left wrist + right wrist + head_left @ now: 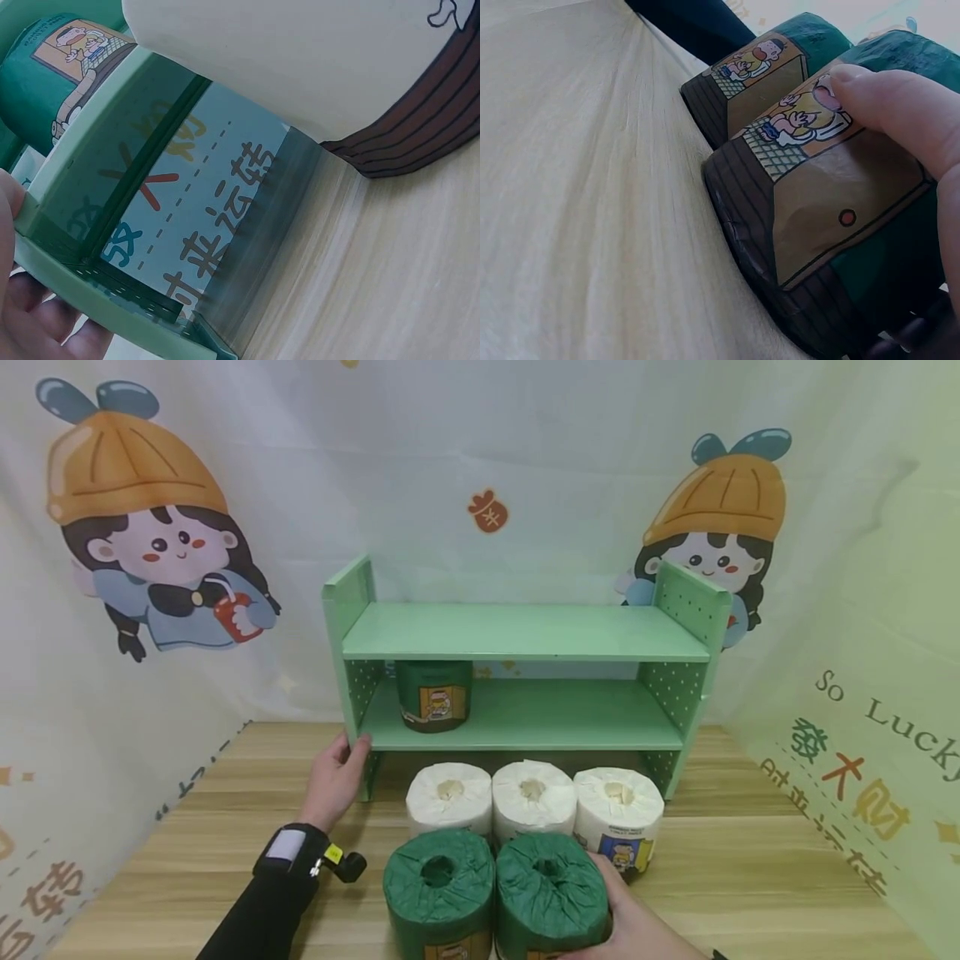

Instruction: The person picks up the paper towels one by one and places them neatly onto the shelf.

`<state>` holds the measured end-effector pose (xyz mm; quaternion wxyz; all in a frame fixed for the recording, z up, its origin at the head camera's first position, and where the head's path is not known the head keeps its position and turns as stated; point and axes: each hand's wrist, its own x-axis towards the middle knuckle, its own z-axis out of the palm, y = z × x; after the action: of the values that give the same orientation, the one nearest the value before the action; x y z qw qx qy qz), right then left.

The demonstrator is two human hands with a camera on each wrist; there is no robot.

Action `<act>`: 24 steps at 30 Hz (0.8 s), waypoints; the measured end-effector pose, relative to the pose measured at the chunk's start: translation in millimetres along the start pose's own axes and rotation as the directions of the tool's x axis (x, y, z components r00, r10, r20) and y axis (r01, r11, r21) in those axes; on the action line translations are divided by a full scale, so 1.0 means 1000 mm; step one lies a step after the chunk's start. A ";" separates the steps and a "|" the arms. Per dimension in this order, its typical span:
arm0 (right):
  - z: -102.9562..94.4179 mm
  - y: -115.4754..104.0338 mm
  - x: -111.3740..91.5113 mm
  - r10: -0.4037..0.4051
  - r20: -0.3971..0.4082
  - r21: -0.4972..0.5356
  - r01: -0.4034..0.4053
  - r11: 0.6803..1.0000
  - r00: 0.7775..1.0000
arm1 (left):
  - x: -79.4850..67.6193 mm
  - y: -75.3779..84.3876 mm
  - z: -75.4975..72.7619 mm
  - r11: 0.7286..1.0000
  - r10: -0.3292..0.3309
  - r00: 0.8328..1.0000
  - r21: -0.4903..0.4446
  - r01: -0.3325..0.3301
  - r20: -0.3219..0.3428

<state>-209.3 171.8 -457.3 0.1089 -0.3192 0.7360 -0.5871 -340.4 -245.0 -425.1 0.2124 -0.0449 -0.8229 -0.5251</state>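
My left hand grips the lower left side panel of a green two-tier shelf; in the left wrist view its fingers lie around the panel's edge. With my right hand I hold the right one of two green-wrapped toilet paper rolls, thumb across its printed front. In the right wrist view that roll stands on the table. Beside it stands the other green roll. Behind them stand three white-wrapped toilet paper rolls in a row. A further green roll sits on the shelf's lower board, towards the left.
The shelf stands on a wood-grain table against a printed cloth backdrop. The upper board overhangs the lower one, and the white rolls stand close before the shelf's front. A wrist camera sticks out from my left wrist.
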 end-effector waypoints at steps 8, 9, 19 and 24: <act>-0.002 0.001 0.001 -0.101 0.017 -0.011 0.101 0.995 0.995 | 0.000 0.001 0.000 1.000 -0.003 1.000 0.003 0.003 0.003; -0.002 0.001 0.001 -0.115 0.020 -0.013 0.115 0.993 0.993 | 0.000 0.001 0.000 1.000 -0.004 1.000 0.001 0.004 0.004; -0.003 0.003 0.000 -0.096 0.007 -0.038 0.096 0.995 0.995 | 0.000 0.002 0.000 1.000 -0.002 1.000 0.014 0.002 -0.002; -0.003 0.001 -0.001 -0.100 0.008 -0.017 0.100 0.995 0.995 | 0.000 0.001 0.000 1.000 -0.002 1.000 0.017 0.002 -0.002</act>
<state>-210.5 175.5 -457.9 0.0791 -0.3588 0.7237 -0.5842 -340.0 -244.2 -424.2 0.2132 -0.0417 -0.8271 -0.5184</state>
